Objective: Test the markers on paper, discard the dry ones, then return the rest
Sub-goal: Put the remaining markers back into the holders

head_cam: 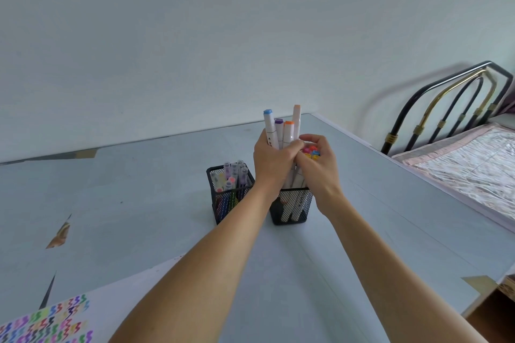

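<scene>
My left hand (271, 161) grips a bundle of white markers (281, 129) with blue, purple and orange caps, held upright over the right black mesh holder (291, 207). Just to the right, my right hand (317, 164) curls its fingers around more markers (311, 152) with red, blue and yellow caps standing in that holder. A second black mesh holder (230, 198) to the left is full of pastel-capped markers. The paper (47, 323) covered in coloured test squiggles lies at the bottom left.
The pale blue table (139, 189) has peeled patches on its left side. Its right edge runs beside a bed with a pink cover (473, 159) and a black and gold metal headboard (446, 108). A bare wall stands behind.
</scene>
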